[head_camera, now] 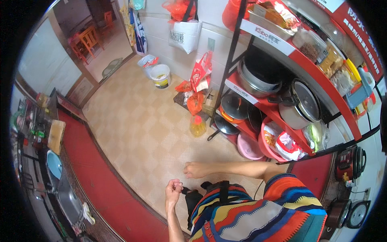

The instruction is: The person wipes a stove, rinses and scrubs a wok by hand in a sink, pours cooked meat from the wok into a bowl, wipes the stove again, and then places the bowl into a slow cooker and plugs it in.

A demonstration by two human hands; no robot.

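Note:
My left hand point(173, 191) is raised over the tiled floor with its fingers bent together; whether anything small lies between them cannot be told. Close to it, a little higher in the view, my right hand point(194, 170) hangs palm down with curled fingers, and no object shows in it. The two hands are apart. Beyond the right hand stands a plastic bottle of yellow oil point(198, 126) with a red cap on the floor. To its right, a lidded frying pan point(226, 125) rests on the bottom of the shelf rack.
The red shelf rack point(272, 109) holds steel pots, a pressure cooker point(297, 106) and a pink basin point(250, 146). A counter with a sink point(70, 201) and blue basin point(54, 165) runs along the left. Buckets point(160, 76) stand by the wall near the doorway.

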